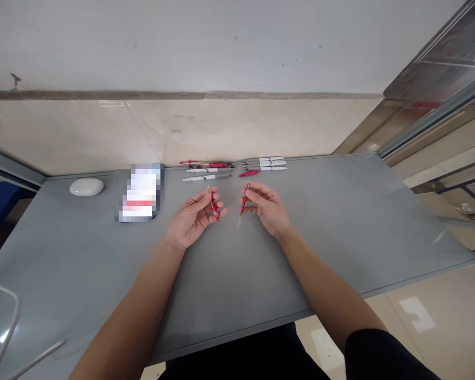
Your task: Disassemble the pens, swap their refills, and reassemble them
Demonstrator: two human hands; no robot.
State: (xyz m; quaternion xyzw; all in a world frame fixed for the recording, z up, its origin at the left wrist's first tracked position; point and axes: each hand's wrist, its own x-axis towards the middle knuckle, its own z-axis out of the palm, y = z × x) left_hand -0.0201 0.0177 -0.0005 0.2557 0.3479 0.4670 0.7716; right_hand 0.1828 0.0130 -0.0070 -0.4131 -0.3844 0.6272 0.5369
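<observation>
Short black sleeve (383, 352) on the right arm (328, 285), with plain black clothing (241, 354) beside it

Left hand (190, 217), right hand (269, 210), both pinched

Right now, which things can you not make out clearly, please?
In the head view:
Red pen part in the left hand: partly hidden by the thumb.
Red piece in the right hand: pale tip blurred.
Flat device: pixel blocks hide it.
Pale rods: cut by left and bottom edges.
White pens: any print is too small.
</observation>
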